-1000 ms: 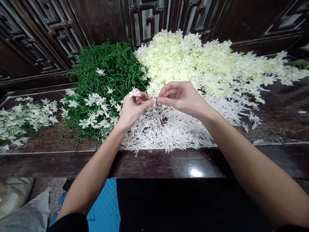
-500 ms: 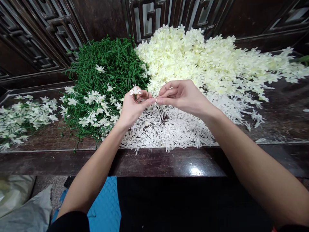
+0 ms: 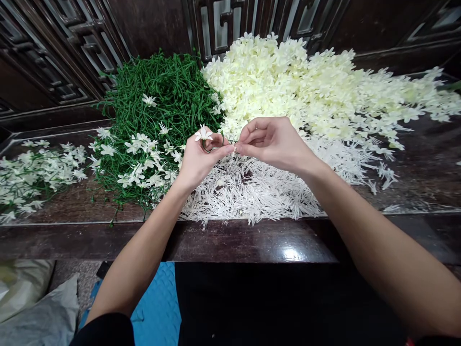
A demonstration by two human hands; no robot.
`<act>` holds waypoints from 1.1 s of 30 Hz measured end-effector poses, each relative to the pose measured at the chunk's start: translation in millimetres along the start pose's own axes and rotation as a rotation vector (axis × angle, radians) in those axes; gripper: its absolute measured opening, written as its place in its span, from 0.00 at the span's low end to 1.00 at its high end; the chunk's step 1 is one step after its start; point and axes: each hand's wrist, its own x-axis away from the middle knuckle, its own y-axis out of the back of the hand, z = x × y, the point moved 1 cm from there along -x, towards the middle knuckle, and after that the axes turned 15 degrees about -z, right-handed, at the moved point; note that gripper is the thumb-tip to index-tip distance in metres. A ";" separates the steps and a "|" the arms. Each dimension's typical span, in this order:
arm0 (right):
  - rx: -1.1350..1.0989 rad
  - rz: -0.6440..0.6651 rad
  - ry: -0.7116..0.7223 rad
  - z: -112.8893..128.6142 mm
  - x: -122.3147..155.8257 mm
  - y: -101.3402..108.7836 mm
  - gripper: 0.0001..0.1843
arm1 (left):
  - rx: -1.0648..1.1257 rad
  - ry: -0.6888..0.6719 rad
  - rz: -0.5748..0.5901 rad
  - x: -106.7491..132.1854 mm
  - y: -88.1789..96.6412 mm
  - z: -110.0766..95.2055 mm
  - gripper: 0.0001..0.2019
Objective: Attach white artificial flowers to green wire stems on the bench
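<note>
My left hand (image 3: 197,161) is closed round a green stem that curls through its fingers, with a small white flower (image 3: 203,134) on the stem's tip above the thumb. My right hand (image 3: 274,142) meets it fingertip to fingertip, pinching a tiny white piece that I cannot make out clearly. Both hands hover over a heap of white spiky stamen pieces (image 3: 252,192). Behind them lie a pile of cream petals (image 3: 306,91) and a pile of green stems (image 3: 162,101).
Everything rests on a dark glossy wooden table (image 3: 234,240) backed by carved dark panels. Finished flowers on stems (image 3: 32,168) lie at the left and on the green pile's near side. A blue mat (image 3: 158,307) and pale bags (image 3: 32,302) are on the floor.
The hands stay joined at the fingertips and have barely moved; the view has tilted slightly so the piles sit a little higher.
</note>
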 end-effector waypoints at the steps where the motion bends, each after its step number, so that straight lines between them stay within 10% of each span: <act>1: 0.004 -0.014 0.008 0.2 0.1 -0.3 0.16 | -0.033 -0.014 -0.013 -0.1 0.4 -0.6 0.25; 24: 0.045 -0.137 0.038 0.7 2.8 -4.9 0.10 | -0.229 -0.090 -0.027 3.5 0.5 -3.2 0.19; 33: 0.258 -0.518 0.086 -4.9 -9.5 16.8 0.08 | -0.236 -0.104 -0.052 0.6 1.9 0.2 0.15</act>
